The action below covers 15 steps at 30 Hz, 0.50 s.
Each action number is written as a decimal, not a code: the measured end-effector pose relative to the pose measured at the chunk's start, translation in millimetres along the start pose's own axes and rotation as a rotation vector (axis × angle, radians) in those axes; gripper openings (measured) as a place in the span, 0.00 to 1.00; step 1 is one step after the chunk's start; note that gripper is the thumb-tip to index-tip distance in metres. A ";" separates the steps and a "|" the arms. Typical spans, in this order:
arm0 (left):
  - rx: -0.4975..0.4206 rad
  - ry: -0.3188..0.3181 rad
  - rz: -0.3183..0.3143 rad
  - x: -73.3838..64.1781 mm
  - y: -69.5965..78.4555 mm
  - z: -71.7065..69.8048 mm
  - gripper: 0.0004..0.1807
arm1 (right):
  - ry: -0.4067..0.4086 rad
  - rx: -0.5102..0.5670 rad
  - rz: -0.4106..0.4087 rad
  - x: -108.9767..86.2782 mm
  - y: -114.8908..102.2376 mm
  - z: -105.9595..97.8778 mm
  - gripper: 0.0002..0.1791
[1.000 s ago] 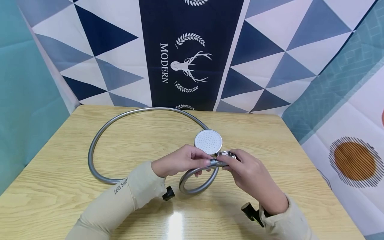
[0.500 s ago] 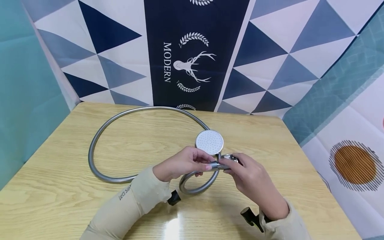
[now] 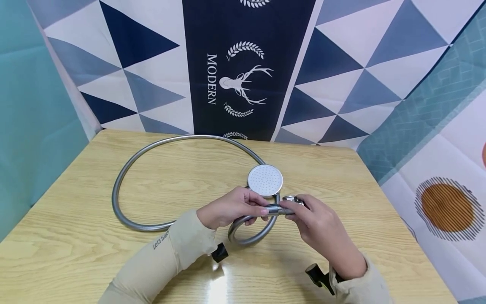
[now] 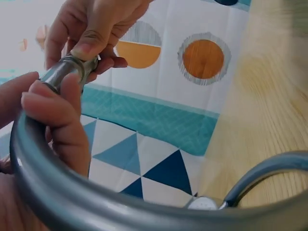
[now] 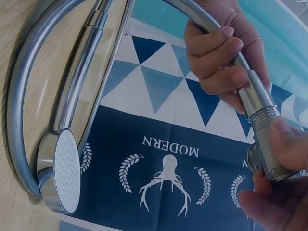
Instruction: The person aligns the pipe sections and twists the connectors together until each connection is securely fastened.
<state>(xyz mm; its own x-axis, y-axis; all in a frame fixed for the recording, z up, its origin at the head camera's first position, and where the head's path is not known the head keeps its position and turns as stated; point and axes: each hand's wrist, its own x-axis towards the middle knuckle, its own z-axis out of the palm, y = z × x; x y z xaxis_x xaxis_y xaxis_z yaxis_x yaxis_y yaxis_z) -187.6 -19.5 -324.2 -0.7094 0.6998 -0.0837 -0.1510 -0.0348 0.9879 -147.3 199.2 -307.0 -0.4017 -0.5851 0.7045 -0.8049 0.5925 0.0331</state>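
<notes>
My left hand (image 3: 235, 207) pinches the end of a grey shower hose (image 3: 117, 185) at its smooth chrome nut (image 5: 255, 94). My right hand (image 3: 319, 221) grips a short chrome threaded fitting (image 5: 269, 144) with thumb and fingers. Nut and fitting meet end to end in line, and some bare threads show between them in the right wrist view. A round side part of the fitting shows beyond the right fingers. Just behind the hands lies a chrome shower head (image 3: 265, 180), its white nozzle face up. Its handle (image 5: 79, 77) joins a hose end in the right wrist view.
The hose runs in a wide loop over the left of the wooden table (image 3: 182, 185), with a smaller loop under the hands. Patterned cloth (image 3: 243, 84) hangs behind the table's far edge. Black wrist mounts (image 3: 220, 252) stick out at both sleeves.
Both hands shift slightly right and down in the head view, still holding nut and fitting together. The right fingers change their place a little on the fitting. The shower head stays put.
</notes>
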 end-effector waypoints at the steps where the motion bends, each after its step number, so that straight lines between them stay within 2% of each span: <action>1: 0.002 0.013 -0.003 0.2 0.0 0.3 0.13 | 0.003 0.000 -0.002 -0.3 -0.1 0.1 0.23; 4: 0.015 0.013 -0.009 -0.2 -0.1 -0.6 0.14 | 0.007 0.003 -0.009 -0.8 -0.7 0.4 0.22; 10: 0.061 -0.043 0.017 -0.2 -1.5 -4.6 0.12 | 0.009 0.019 -0.001 -3.3 -1.5 1.2 0.22; 15: 0.071 -0.011 -0.004 0.9 1.9 -2.8 0.12 | 0.006 0.015 0.011 -5.0 -1.5 2.4 0.23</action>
<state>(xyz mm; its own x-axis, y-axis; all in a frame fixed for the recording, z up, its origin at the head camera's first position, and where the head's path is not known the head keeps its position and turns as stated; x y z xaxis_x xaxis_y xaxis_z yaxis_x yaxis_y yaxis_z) -190.4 -20.9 -322.7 -0.7015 0.7074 -0.0863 -0.1040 0.0182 0.9944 -145.1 199.9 -312.2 -0.4083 -0.5752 0.7089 -0.8067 0.5908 0.0148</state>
